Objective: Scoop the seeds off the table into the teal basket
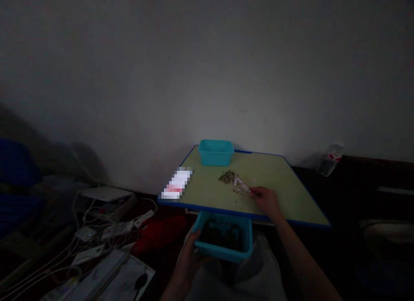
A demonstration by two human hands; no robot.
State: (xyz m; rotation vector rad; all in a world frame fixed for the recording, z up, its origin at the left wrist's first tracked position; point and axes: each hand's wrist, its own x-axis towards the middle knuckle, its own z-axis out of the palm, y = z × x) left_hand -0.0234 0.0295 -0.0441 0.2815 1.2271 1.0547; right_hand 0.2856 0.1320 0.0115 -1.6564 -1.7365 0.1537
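Observation:
Near my lap, below the table's front edge, my left hand point(190, 253) grips the left side of a teal plastic basin point(223, 250). Dark loose material covers part of the basin's bottom; its kind is too dim to make out. Over the table, my right hand point(265, 199) pinches a thin pale pink tool point(243, 186) with a short crosswise head. That head is at the right edge of a small pile of dark, seed-like grains point(228, 177). A few stray grains lie on the tabletop in front of the pile.
The pale table point(278, 171) has a blue rim. A second teal basin point(216, 156) stands at its back, and a blurred-out bright phone-like screen point(177, 183) lies at the left. Cables and a power strip point(118, 229) clutter the left side. A plastic bottle point(330, 160) is at right.

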